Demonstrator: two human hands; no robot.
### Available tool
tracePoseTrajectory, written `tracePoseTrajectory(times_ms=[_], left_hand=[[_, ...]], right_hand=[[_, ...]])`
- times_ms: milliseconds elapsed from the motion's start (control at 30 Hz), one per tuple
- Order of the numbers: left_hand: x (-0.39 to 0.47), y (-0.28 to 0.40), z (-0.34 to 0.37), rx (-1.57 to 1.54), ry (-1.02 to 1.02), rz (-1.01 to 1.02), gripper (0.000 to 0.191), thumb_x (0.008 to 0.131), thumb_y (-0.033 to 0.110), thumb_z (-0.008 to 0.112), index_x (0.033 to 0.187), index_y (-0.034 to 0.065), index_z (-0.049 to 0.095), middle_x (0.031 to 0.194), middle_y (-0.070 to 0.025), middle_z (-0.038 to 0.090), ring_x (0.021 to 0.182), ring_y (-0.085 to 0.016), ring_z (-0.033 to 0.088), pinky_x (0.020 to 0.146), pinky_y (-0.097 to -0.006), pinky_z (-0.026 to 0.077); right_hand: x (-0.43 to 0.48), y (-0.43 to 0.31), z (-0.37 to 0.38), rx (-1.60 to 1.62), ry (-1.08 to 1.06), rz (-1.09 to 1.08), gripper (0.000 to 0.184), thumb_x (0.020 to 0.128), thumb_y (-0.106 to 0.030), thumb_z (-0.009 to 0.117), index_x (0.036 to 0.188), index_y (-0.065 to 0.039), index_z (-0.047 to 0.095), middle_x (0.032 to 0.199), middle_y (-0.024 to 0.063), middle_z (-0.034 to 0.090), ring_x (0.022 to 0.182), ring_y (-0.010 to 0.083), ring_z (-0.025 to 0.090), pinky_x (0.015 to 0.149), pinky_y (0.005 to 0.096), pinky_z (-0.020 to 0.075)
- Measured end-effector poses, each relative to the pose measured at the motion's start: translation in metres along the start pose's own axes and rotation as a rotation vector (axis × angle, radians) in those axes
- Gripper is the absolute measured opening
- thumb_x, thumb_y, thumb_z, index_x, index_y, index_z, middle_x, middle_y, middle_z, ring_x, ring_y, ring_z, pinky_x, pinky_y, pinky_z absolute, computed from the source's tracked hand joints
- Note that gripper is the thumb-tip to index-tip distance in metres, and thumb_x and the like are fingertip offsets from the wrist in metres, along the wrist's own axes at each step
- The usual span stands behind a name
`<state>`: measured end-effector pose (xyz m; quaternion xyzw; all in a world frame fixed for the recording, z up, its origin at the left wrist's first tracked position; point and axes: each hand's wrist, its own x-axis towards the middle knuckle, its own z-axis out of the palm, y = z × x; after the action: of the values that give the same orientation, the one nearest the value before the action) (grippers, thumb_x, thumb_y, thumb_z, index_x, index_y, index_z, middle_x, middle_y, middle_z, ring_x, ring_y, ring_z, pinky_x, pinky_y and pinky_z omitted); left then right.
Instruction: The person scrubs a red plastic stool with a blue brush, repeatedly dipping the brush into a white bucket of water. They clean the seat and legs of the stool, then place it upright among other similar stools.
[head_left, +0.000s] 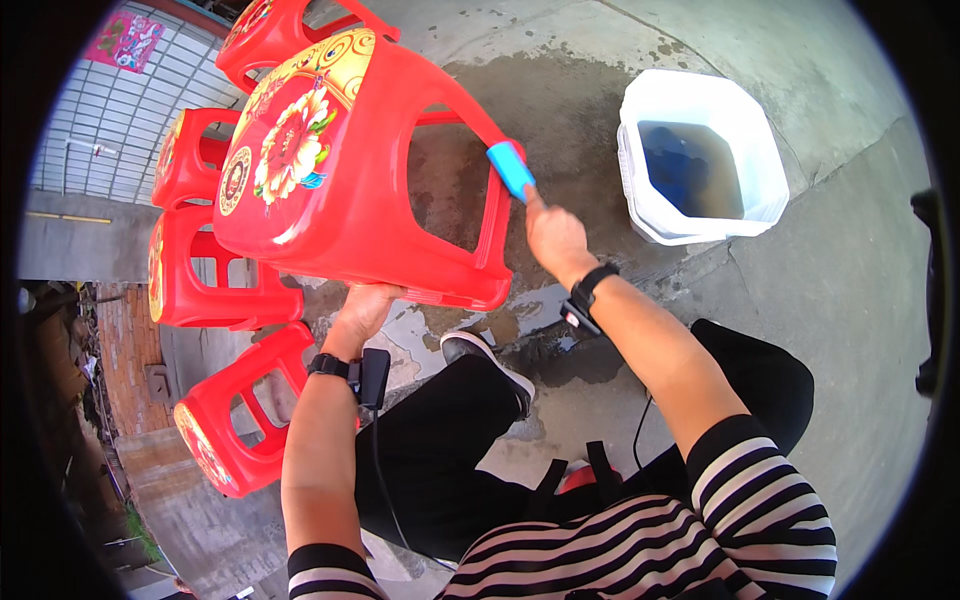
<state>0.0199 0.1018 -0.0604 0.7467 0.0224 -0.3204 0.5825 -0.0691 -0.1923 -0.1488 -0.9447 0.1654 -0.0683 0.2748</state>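
A red plastic stool (360, 172) with a flower-printed seat is tipped on its side in front of me, its legs pointing right. My left hand (367, 304) grips its lower near edge; the fingers are hidden beneath the stool. In my right hand (556, 234) is a blue brush (511, 171), its head against the end of a stool leg. The brush's bristles are not visible. Right of the stool stands a white plastic tub (701, 90) with murky water and a dark blue cloth-like thing (675, 169) in it.
Several more red stools, such as this one (225, 307) and this one (236, 469), lie on their sides to the left. Wet concrete floor (555, 97) spreads beyond the stool. A white-tiled wall (112, 112) rises at the far left. My shoe (480, 352) is just below the stool.
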Motion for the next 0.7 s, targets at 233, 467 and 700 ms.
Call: tracePoseTrajectory(times_ms=[233, 467, 700], left_hand=[[-0.001, 0.000, 0.007, -0.061, -0.004, 0.023, 0.029, 0.068, -0.015, 0.062, 0.092, 0.0014, 0.059, 0.092, -0.0028, 0.060, 0.089, -0.017, 0.058, 0.081, -0.0305, 0.045], [-0.001, -0.002, 0.010, -0.176, -0.031, 0.054, 0.032, 0.068, -0.016, 0.060, 0.095, 0.0009, 0.058, 0.096, -0.0032, 0.059, 0.093, -0.017, 0.057, 0.083, -0.0301, 0.044], [0.001, -0.008, 0.006, -0.157, -0.016, 0.035, 0.040, 0.067, -0.019, 0.057, 0.102, -0.0006, 0.056, 0.104, -0.0066, 0.059, 0.099, -0.022, 0.057, 0.087, -0.0345, 0.046]], right_hand=[[0.071, -0.005, -0.010, 0.048, -0.086, 0.066, 0.036, 0.093, -0.018, 0.039, 0.121, 0.000, 0.051, 0.087, 0.0251, 0.065, 0.084, 0.0397, 0.064, 0.071, 0.0493, 0.0531], [-0.052, -0.030, -0.018, -0.087, -0.170, -0.203, 0.055, 0.078, -0.002, 0.049, 0.131, 0.010, 0.039, 0.066, 0.0224, 0.062, 0.061, 0.0366, 0.065, 0.053, 0.0477, 0.0530], [-0.044, -0.019, -0.011, -0.162, -0.122, -0.154, 0.052, 0.080, -0.005, 0.051, 0.130, 0.006, 0.043, 0.065, 0.0194, 0.062, 0.058, 0.0337, 0.065, 0.052, 0.0437, 0.0531]])
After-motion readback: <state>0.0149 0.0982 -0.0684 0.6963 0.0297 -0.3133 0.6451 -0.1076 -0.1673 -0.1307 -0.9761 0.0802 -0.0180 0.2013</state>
